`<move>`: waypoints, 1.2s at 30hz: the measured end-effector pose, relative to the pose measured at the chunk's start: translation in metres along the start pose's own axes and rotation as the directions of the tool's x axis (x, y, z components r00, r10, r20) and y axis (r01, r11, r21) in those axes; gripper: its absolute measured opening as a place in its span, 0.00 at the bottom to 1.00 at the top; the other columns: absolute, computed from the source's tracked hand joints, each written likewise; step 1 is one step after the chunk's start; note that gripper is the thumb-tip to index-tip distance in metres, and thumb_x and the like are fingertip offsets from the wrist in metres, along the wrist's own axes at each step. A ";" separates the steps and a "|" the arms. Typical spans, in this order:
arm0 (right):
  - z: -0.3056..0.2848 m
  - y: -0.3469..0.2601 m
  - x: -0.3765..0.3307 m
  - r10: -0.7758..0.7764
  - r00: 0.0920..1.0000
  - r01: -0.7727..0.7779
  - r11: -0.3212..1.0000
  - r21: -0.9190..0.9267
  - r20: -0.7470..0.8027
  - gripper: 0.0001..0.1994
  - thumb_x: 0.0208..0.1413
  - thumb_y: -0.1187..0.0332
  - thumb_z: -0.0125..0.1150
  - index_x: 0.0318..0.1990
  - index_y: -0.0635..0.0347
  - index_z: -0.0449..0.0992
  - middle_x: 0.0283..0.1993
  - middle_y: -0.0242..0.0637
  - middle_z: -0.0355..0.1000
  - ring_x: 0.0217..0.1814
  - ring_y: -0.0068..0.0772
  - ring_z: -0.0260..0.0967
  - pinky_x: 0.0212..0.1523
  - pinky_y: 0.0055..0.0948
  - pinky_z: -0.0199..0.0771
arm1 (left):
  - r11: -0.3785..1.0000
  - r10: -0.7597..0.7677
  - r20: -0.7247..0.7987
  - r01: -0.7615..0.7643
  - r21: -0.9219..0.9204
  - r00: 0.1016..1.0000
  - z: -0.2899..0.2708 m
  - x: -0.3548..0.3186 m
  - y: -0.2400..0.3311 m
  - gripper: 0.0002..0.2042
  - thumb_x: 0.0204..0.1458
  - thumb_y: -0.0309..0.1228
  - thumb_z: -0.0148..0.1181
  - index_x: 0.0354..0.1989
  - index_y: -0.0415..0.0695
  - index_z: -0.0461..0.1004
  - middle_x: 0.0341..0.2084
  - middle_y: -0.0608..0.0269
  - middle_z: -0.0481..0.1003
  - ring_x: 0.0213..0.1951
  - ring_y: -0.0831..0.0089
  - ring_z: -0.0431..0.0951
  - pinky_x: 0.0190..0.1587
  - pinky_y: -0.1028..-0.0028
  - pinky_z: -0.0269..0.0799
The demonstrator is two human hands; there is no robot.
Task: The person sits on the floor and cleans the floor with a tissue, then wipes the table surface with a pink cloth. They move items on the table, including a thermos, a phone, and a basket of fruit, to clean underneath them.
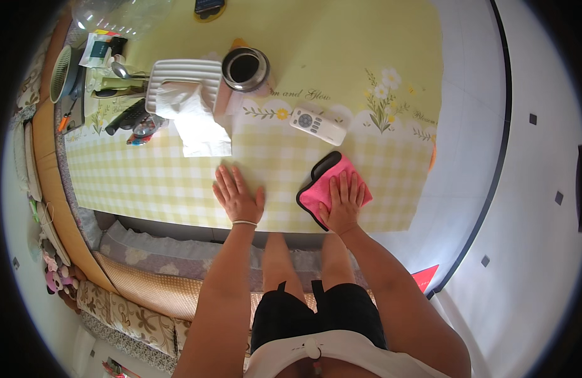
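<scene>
A pink cloth (327, 184) with black edging lies partly folded near the table's front edge. My right hand (345, 200) holds it down against the tabletop, its fingers curved over the cloth and the thumb towards the left. To the left, my left hand (238, 198) rests palm down and open on the checked tablecloth (158, 183), with its fingers spread and nothing in them. Beyond the pink cloth is a white remote control (318, 126). Ahead of my left hand, a white tissue (196, 123) hangs out of a pale ribbed tissue box (206, 72).
Beside the tissue box stands an open steel cup (245, 69). Several utensils, a spoon (122, 70) among them, and a black remote (135, 115) lie to its left. A small green fan (64, 74) is at the far left. A patterned sofa (155, 283) runs along the near side.
</scene>
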State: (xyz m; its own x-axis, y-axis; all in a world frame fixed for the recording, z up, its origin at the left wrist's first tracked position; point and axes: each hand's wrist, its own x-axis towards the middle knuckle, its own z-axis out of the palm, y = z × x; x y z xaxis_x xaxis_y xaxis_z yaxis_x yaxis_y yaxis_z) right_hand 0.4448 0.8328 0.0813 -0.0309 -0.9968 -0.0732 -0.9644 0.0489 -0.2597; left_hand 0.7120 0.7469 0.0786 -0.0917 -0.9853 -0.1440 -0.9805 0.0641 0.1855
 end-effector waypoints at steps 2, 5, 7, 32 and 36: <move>0.002 0.000 0.002 -0.007 1.000 0.007 1.000 0.013 -0.001 0.37 0.52 0.48 0.56 0.69 0.55 0.62 0.78 0.43 0.46 0.79 0.61 0.38 0.73 0.66 0.35 | 1.000 -0.015 0.018 0.015 -0.006 1.000 -0.001 -0.001 -0.002 0.45 0.55 0.54 0.52 0.75 0.40 0.43 0.74 0.42 0.38 0.75 0.47 0.35 0.72 0.46 0.31; 0.003 0.001 -0.001 -0.003 1.000 0.002 0.999 0.034 0.028 0.37 0.52 0.48 0.56 0.69 0.55 0.62 0.78 0.43 0.45 0.79 0.61 0.37 0.73 0.65 0.35 | 0.999 -0.046 0.053 0.045 0.025 0.998 -0.004 0.002 -0.003 0.45 0.55 0.54 0.53 0.75 0.40 0.43 0.74 0.41 0.38 0.75 0.48 0.34 0.72 0.45 0.30; 0.006 -0.001 0.002 -0.013 1.000 0.012 0.999 0.048 0.019 0.38 0.52 0.48 0.56 0.69 0.55 0.63 0.78 0.43 0.45 0.79 0.61 0.37 0.73 0.64 0.35 | 0.998 -0.052 0.010 0.052 -0.021 0.999 -0.002 -0.004 -0.006 0.44 0.54 0.51 0.55 0.73 0.38 0.48 0.74 0.40 0.41 0.75 0.47 0.36 0.72 0.44 0.31; -0.006 -0.003 0.004 -0.056 0.998 0.056 0.998 -0.037 -0.023 0.39 0.52 0.50 0.55 0.70 0.61 0.59 0.77 0.47 0.46 0.79 0.64 0.38 0.74 0.63 0.35 | 0.796 0.185 -0.211 -0.272 -0.540 0.960 -0.147 0.046 -0.068 0.26 0.42 0.19 0.68 0.53 0.35 0.72 0.50 0.48 0.72 0.48 0.53 0.76 0.47 0.63 0.76; -0.005 -0.002 0.003 -0.072 0.996 0.070 0.997 -0.042 -0.046 0.38 0.53 0.50 0.54 0.70 0.61 0.59 0.77 0.47 0.46 0.78 0.64 0.38 0.74 0.63 0.35 | 0.946 0.095 -0.425 -0.214 -0.243 0.900 -0.257 0.077 -0.109 0.23 0.42 0.22 0.69 0.50 0.32 0.74 0.40 0.49 0.76 0.39 0.57 0.78 0.39 0.65 0.76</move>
State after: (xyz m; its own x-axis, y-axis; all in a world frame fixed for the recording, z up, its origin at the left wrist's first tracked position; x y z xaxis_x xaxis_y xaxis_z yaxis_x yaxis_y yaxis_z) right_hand 0.4450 0.8290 0.0863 0.0270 -0.9996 -0.0101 -0.9744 -0.0241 -0.2234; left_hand 0.8560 0.6236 0.2971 -0.1019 -0.9482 0.3010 -0.8659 0.2335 0.4423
